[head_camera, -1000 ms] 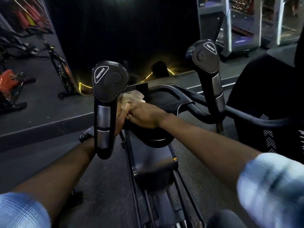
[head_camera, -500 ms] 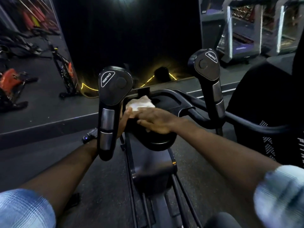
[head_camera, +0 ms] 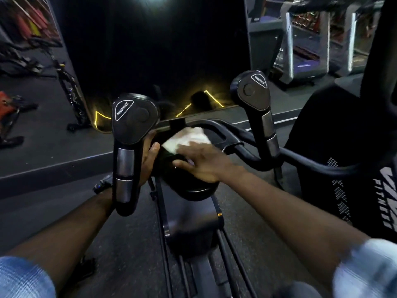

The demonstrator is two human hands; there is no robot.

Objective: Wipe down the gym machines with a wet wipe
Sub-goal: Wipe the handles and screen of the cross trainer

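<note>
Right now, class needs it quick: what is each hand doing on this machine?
Left hand: mostly hidden behind the left handle; grip cannot be told.
Right hand: fingers flat, pressing the white wipe onto the black console; open.

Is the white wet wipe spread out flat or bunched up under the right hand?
Bunched. The white wet wipe shows creased, rumpled folds ahead of the right hand, whose straight fingers press it on the black machine console.

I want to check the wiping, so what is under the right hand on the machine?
Under the right hand lies a white wet wipe, its far part showing beyond the fingers, on the machine's black centre console. The console surface beneath hand and wipe is covered.
</note>
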